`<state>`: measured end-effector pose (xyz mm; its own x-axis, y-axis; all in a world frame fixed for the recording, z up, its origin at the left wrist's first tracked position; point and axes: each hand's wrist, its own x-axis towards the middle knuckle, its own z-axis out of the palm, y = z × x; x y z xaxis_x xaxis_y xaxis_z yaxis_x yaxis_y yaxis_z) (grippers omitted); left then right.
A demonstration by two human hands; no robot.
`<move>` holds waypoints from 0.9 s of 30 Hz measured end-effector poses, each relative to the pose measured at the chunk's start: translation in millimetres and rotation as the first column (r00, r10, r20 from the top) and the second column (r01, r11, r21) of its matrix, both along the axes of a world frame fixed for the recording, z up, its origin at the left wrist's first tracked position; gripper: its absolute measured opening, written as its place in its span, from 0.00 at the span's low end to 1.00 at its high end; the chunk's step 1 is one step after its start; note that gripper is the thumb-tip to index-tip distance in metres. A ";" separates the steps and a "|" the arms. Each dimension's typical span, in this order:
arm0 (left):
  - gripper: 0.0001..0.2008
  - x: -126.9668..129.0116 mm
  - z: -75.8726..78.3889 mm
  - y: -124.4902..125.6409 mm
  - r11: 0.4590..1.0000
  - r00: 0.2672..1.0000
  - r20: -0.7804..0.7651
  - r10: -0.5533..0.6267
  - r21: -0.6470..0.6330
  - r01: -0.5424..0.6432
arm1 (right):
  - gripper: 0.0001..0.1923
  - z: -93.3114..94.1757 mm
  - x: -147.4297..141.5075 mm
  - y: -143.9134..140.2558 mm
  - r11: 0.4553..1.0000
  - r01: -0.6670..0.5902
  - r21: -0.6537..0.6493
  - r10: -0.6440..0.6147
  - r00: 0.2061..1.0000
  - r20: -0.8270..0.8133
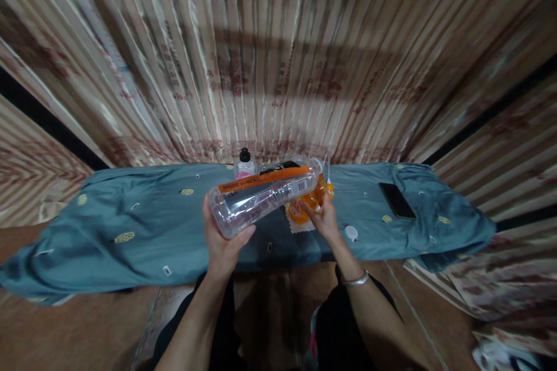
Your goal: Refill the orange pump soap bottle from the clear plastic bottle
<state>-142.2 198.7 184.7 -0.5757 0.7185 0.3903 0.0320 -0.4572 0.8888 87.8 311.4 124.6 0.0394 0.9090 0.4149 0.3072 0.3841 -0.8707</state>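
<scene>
My left hand is wrapped round the base of a large clear plastic bottle with an orange and black label. The bottle lies aslant, its mouth raised toward the right. Around an orange transparent bottle, just below the clear bottle's mouth, my right hand is closed. The clear bottle partly hides that orange one, so I cannot tell whether the two touch. Under the orange bottle shows a white scalloped-edged sheet. A small white round cap lies right of my right hand.
A bluish-green patterned cloth covers the long surface before me. Behind the clear bottle stands a bottle with a black cap. A dark phone lies to the right. Pleated curtains hang at the back and sides.
</scene>
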 end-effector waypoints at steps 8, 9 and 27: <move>0.48 -1.3 -1.1 0.3 1.000 1.000 0.008 -0.017 0.010 0.017 | 0.39 -2.3 -0.2 1.6 1.000 -0.001 -0.006 0.001 1.000 -0.012; 0.49 -1.6 -1.6 0.2 1.000 1.000 0.012 -0.015 0.004 0.015 | 0.39 -2.0 -0.2 1.6 1.000 -0.004 -0.005 0.004 1.000 -0.013; 0.48 -0.4 4.3 0.0 0.999 0.999 -0.025 -0.035 0.030 0.036 | 0.38 -2.5 0.5 3.4 1.000 -0.012 -0.001 0.012 1.000 -0.003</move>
